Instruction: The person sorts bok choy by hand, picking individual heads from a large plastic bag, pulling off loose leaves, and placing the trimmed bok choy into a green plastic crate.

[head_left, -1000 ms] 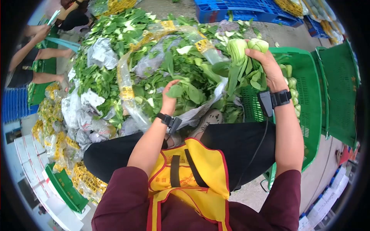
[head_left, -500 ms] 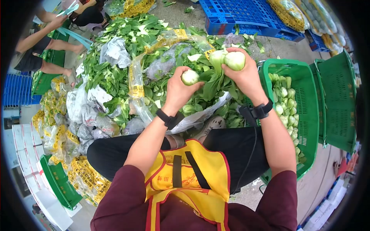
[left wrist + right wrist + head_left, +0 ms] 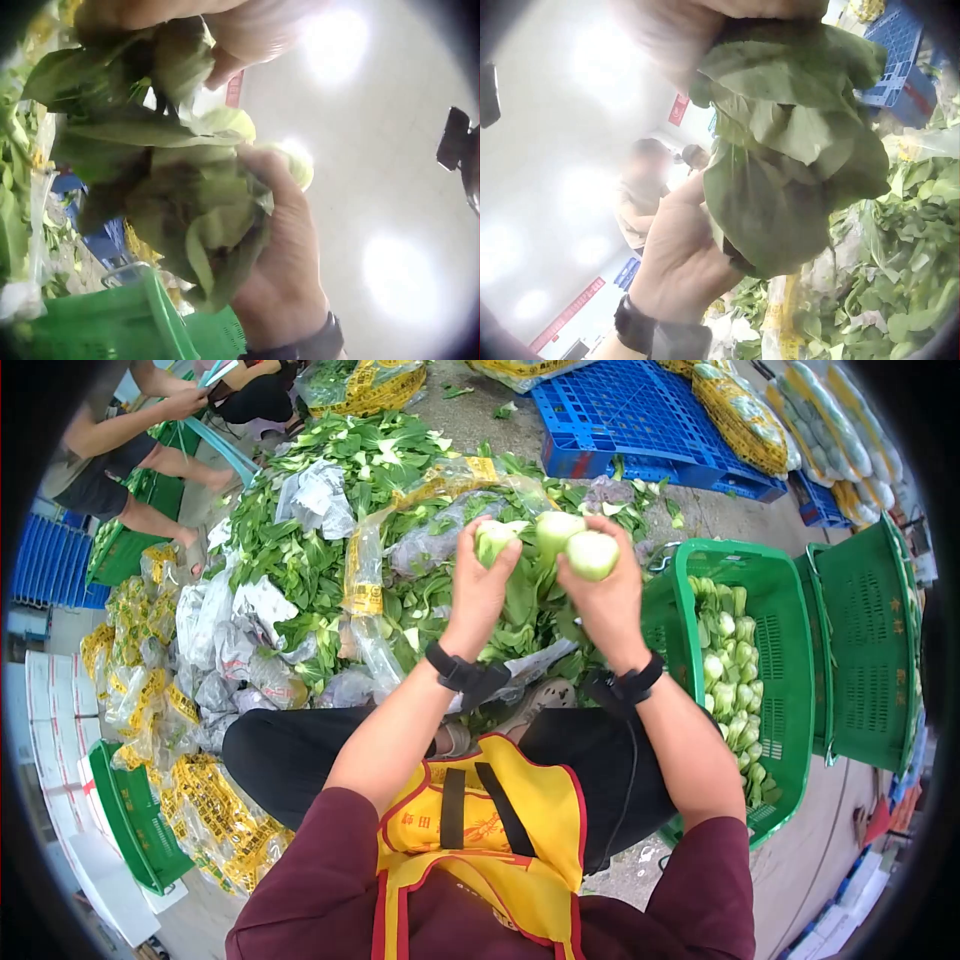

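Note:
Both hands are side by side over the leaf pile. My left hand (image 3: 478, 595) grips one bok choy (image 3: 496, 540), its pale base pointing up. Two more bok choy (image 3: 592, 555) are held together by my right hand (image 3: 610, 600), their cut bases toward the head camera. Seen in the left wrist view, the bunched green leaves (image 3: 180, 195) hang below the right hand's grip. The right wrist view shows broad leaves (image 3: 780, 142) between the two hands, covering parts of the fingers.
Right of my knee stands a green crate (image 3: 795, 660) with rows of bok choy (image 3: 735, 670). Loose leaves (image 3: 400, 450) and plastic bags (image 3: 210, 630) spread ahead and left. A blue pallet (image 3: 640, 420) lies beyond. Another person (image 3: 140, 435) works at upper left.
My right hand came left from beside the crate, still holding its two bok choy. My left hand took up one bok choy from the pile and rose, and the hands drew closer together.

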The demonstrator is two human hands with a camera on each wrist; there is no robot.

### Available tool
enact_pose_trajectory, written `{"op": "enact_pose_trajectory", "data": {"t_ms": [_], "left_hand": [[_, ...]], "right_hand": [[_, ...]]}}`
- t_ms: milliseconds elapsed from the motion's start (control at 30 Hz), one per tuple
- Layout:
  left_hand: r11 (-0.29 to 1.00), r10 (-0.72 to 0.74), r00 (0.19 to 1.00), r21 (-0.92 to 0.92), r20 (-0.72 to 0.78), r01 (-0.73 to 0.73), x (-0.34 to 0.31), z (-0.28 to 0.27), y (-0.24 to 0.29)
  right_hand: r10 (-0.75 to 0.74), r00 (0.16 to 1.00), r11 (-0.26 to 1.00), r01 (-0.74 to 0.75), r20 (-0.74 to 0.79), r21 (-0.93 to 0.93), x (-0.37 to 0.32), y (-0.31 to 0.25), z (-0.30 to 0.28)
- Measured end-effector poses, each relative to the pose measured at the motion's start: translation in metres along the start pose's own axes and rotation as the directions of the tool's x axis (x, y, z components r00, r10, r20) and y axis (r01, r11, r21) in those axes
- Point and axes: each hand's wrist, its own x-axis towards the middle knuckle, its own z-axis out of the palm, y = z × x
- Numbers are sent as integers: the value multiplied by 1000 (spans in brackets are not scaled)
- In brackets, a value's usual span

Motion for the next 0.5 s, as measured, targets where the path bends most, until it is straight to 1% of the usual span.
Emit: {"op": "enact_pose_trajectory", "data": {"t_ms": [33,67,100,133,167,200,233,267,300,333,367,433,500], "left_hand": [[1000,4,1000,-2,-2,-4,-1,5,4],[948,-93,995,-302,36,100,-4,11,13],[798,-171,979,-568,107,201,-6,16,21],[835,-133,980,-516,150,193,-9,16,29],[835,-130,979,-514,160,195,-10,13,29],[941,-33,988,-327,150,81,-10,11,26],[991,64,985,-128,159,-43,-10,11,25],[979,3,993,-201,122,22,-11,12,27],[978,0,990,-207,140,29,-12,9,27],[937,-88,986,-325,142,130,-10,7,25],[867,-189,966,-432,176,248,-10,11,21],[725,-283,932,-586,227,363,-17,24,28],[693,-235,941,-637,244,339,-13,30,18]], "right_hand": [[32,995,996,-24,92,-83,-6,4,4],[-27,996,998,32,89,-57,-14,10,11],[-87,993,995,90,81,-31,-18,19,15],[22,988,993,-39,153,113,-17,20,12],[20,989,993,-36,143,113,-14,20,4],[74,972,979,-113,222,170,-11,16,-5],[125,945,956,-197,303,218,-9,10,-12],[120,951,948,-195,286,252,-7,8,-13],[124,955,950,-193,269,244,-4,5,-11],[117,944,929,-214,310,300,-1,2,-10],[119,936,907,-238,331,348,-1,0,-14],[74,939,800,-257,336,542,-4,-6,-12],[-12,943,781,-199,332,592,-2,-4,-12]]}}
